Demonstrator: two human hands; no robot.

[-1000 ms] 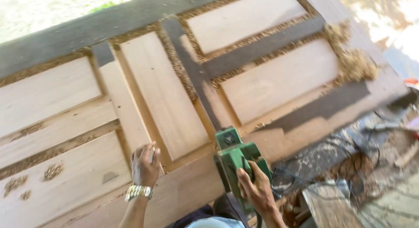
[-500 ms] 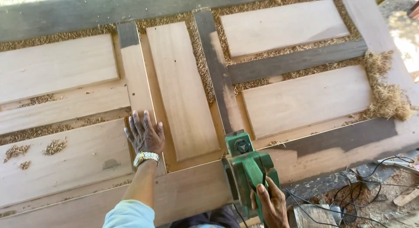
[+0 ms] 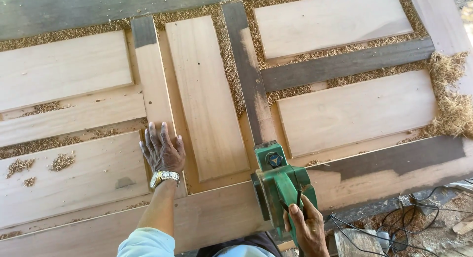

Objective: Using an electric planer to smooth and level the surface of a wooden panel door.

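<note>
The door [image 3: 212, 99] is bare matt wood, pale and smooth where planed, dark grey and weathered on its untouched rails. Coarse wood shavings [image 3: 451, 97] heap at the door's right edge. The planer [image 3: 281, 185] on the door's near rail looks green, slightly glossy plastic. The watch [image 3: 164, 177] left of the planer is shiny metal.

A large panelled wooden door [image 3: 207, 99] lies flat, its recesses lined with wood shavings [image 3: 231, 65]. The left hand [image 3: 162, 149] presses flat, fingers spread, on a pale upright rail of the door, a metal wristwatch [image 3: 164, 177] on its wrist. The right hand [image 3: 309, 227] closes around the handle of a green electric planer [image 3: 277, 180], which sits on the door's lower rail at the foot of a dark, half-planed upright. A heap of shavings [image 3: 451, 92] gathers at the right edge. Black cables [image 3: 394, 227] trail over the ground below.
</note>
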